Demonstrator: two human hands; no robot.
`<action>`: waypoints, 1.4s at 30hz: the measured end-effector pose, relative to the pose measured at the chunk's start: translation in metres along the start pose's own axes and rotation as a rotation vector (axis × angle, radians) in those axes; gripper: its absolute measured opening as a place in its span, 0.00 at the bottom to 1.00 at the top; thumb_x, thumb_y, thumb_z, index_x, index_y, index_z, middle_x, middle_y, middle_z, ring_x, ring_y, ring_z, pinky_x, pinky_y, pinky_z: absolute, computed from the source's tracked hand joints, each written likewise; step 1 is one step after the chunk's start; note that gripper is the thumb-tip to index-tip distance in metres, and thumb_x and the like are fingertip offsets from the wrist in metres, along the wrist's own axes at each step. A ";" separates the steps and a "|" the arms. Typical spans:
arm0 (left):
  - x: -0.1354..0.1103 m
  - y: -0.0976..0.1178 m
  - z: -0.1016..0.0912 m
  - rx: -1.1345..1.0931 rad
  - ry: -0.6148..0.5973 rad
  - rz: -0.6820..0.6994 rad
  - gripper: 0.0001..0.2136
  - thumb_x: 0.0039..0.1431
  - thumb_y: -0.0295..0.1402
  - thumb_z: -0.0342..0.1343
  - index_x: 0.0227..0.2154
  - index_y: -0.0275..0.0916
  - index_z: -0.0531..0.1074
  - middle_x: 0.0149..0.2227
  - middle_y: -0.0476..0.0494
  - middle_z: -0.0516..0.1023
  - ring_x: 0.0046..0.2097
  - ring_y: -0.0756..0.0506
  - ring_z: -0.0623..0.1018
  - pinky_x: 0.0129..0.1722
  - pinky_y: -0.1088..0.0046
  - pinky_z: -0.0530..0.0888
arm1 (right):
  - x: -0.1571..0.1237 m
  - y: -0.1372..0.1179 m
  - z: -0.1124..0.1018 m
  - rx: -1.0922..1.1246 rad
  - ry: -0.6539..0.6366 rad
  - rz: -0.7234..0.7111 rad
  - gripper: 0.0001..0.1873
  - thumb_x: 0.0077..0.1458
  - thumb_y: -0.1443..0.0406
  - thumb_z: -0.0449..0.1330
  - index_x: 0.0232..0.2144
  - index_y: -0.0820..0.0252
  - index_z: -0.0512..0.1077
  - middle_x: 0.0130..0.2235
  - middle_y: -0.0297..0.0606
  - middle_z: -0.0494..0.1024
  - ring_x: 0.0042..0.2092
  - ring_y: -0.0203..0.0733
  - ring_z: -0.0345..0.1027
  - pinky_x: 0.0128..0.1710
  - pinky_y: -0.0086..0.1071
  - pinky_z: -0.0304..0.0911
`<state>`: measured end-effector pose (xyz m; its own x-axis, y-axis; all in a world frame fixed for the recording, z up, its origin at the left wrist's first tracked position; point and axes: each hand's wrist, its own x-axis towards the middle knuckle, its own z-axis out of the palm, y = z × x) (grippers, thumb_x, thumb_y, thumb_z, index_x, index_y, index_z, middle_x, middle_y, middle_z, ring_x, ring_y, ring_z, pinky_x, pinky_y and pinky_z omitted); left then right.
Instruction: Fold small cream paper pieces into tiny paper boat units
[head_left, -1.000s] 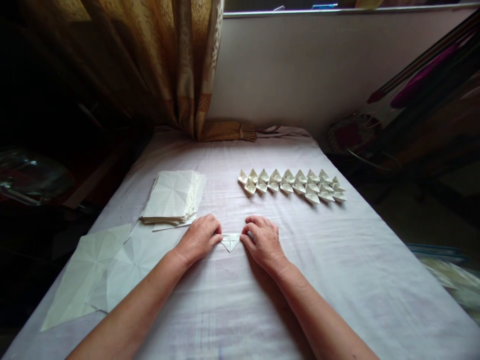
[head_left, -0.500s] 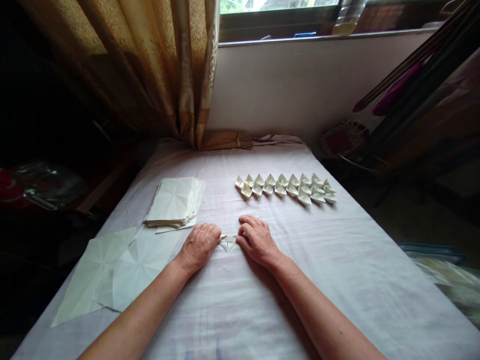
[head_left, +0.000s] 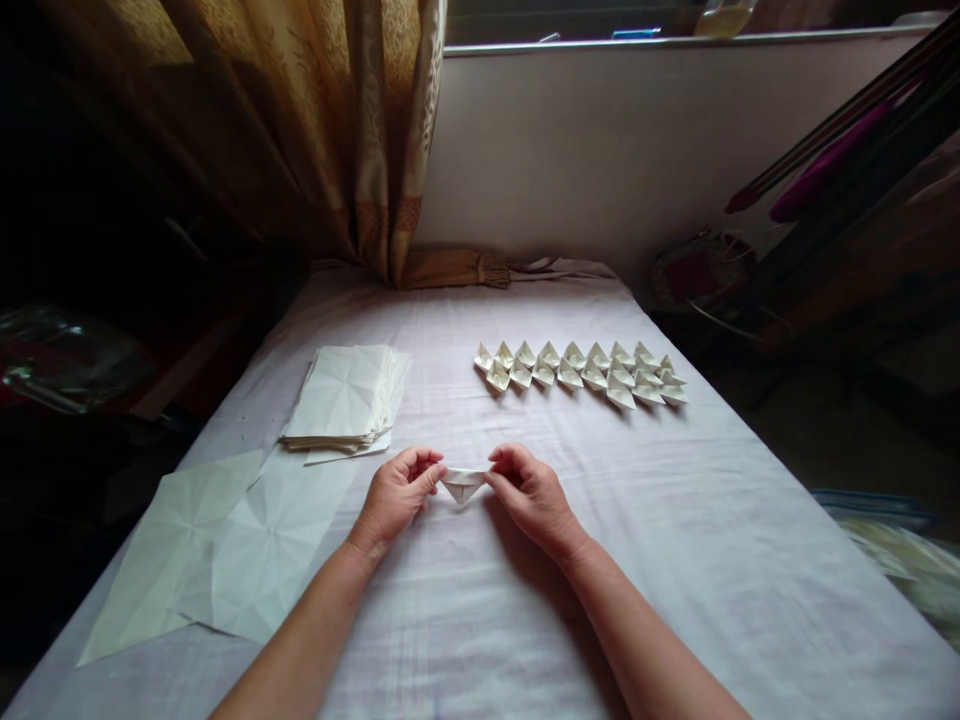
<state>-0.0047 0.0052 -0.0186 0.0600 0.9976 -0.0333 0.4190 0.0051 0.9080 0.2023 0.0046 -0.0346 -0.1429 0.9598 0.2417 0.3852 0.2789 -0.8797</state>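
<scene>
Between my hands is a small folded paper piece (head_left: pixel 463 484), whitish, with a straight top edge and a point facing me. My left hand (head_left: pixel 399 492) pinches its left corner between thumb and fingers. Its right corner sits in the pinch of my right hand (head_left: pixel 531 495). Beyond my right hand stand several folded paper boats (head_left: pixel 571 365), set in close rows. To the left lies a stack of creased paper sheets (head_left: pixel 341 395). Nearer me, loose creased sheets (head_left: pixel 262 550) overlap beside my left forearm.
A pale cloth (head_left: pixel 720 560) covers the table. A gold curtain (head_left: pixel 382 150) hangs down to its far left edge, against a white wall (head_left: pixel 562 150). At the right, below the table edge, are plastic bags (head_left: pixel 892 550).
The folded paper has turned from lying flat to a raised, slightly opened shape. Both hands have rolled so thumbs and fingertips pinch its corners. The camera view has tipped a little downward.
</scene>
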 end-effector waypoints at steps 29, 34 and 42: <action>-0.004 0.006 0.001 -0.274 -0.094 -0.232 0.15 0.52 0.44 0.61 0.24 0.37 0.69 0.20 0.51 0.71 0.21 0.54 0.68 0.18 0.82 0.67 | -0.002 -0.001 -0.007 0.045 -0.036 -0.022 0.01 0.56 0.67 0.60 0.33 0.56 0.73 0.31 0.33 0.77 0.32 0.36 0.71 0.34 0.28 0.66; -0.002 0.010 0.000 -0.274 -0.127 -0.246 0.16 0.50 0.46 0.61 0.26 0.37 0.69 0.21 0.53 0.69 0.21 0.54 0.67 0.17 0.82 0.66 | -0.001 0.001 -0.006 0.085 -0.016 0.006 0.03 0.57 0.66 0.59 0.34 0.57 0.74 0.32 0.34 0.78 0.34 0.37 0.72 0.35 0.28 0.67; -0.004 0.009 0.002 -0.356 -0.089 -0.216 0.17 0.50 0.48 0.61 0.26 0.38 0.67 0.17 0.56 0.68 0.17 0.55 0.66 0.17 0.82 0.65 | 0.000 0.003 -0.002 0.145 0.008 0.041 0.05 0.55 0.62 0.62 0.32 0.57 0.76 0.30 0.35 0.80 0.32 0.38 0.73 0.34 0.29 0.67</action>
<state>0.0007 0.0015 -0.0112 0.0894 0.9615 -0.2599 0.0926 0.2518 0.9633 0.2054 0.0057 -0.0364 -0.1223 0.9705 0.2076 0.2551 0.2329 -0.9384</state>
